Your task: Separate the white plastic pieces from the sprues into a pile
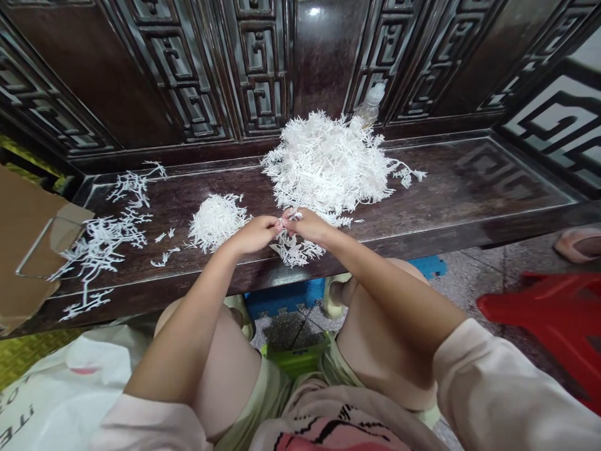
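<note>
My left hand and my right hand meet at the front of the dark wooden bench. Both are closed in a pinch, fingertips nearly touching. Between them is a small white branched sprig, mostly covered by the fingers. Just below my hands, a loose clump of white sprigs lies at the bench edge. Behind my right hand rises a large heap of white sprigs. A smaller pile of short white pieces sits left of my left hand.
Scattered white branching stems lie at the bench's left end beside a cardboard box. Behind the big heap stands a clear bottle against the carved backrest. A red plastic stool is at right, a white bag at lower left.
</note>
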A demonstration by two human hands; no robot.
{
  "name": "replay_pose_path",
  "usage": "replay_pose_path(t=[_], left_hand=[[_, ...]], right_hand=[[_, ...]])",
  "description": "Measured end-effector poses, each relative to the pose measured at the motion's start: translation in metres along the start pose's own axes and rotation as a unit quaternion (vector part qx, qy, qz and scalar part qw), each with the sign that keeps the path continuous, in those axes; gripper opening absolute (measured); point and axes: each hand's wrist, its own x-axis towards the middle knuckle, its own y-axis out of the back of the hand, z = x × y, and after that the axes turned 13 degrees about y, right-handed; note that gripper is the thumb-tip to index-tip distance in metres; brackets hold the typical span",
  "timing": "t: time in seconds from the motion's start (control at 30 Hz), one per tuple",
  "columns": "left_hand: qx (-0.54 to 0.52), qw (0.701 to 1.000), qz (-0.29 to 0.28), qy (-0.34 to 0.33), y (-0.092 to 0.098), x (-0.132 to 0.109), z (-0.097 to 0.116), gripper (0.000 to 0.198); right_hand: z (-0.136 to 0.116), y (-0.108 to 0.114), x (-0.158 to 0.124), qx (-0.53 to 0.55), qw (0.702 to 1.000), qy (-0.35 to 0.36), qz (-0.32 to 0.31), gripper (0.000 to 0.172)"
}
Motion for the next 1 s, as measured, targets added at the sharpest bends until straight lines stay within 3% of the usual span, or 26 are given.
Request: replay_pose_path(t=[0.23, 0.43, 0.57, 0.6, 0.63, 0.7, 0.77, 0.8, 0.9, 1.0], left_hand=[[-0.075, 0.997, 0.011, -0.015, -0.006, 0.003, 0.004, 0.02], [-0.159, 0.986, 0.028, -0.045, -0.012, 0.005, 0.008, 0.023], [-0.166, 0.977, -0.084, -0.103, -0.012, -0.012, 0.024, 0.024], [-0.162, 0.976, -0.091, -0.111, -0.01, -0.016, 0.027, 0.025], [-0.155, 0.98, -0.066, -0.107, -0.006, -0.018, 0.027, 0.025], [-0.118, 0.989, 0.07, -0.049, 0.006, -0.018, 0.021, 0.024], [-0.038, 0.975, 0.21, 0.055, 0.021, -0.012, 0.004, 0.023], [0.007, 0.962, 0.251, 0.111, 0.03, -0.009, -0.008, 0.022], [0.09, 0.921, 0.293, 0.24, 0.049, 0.0, -0.048, 0.024], [0.111, 0.895, 0.3, 0.311, 0.055, 0.002, -0.075, 0.028]], right_hand=[[-0.001, -0.004, -0.001, -0.113, 0.989, 0.021, 0.09, 0.006], [0.002, -0.013, -0.001, -0.096, 0.981, 0.037, 0.165, 0.007], [0.007, 0.006, 0.007, -0.019, 0.962, -0.08, 0.259, 0.005], [0.007, 0.014, 0.01, 0.01, 0.954, -0.115, 0.278, 0.005], [0.007, 0.022, 0.012, 0.047, 0.951, -0.12, 0.28, 0.007], [0.005, 0.034, 0.014, 0.127, 0.955, -0.119, 0.24, 0.009], [0.002, 0.038, 0.013, 0.187, 0.958, -0.122, 0.18, 0.009], [0.0, 0.036, 0.012, 0.207, 0.958, -0.124, 0.152, 0.008], [-0.004, 0.025, 0.008, 0.237, 0.961, -0.11, 0.09, 0.007], [-0.004, 0.016, 0.006, 0.234, 0.966, -0.101, 0.049, 0.007]])
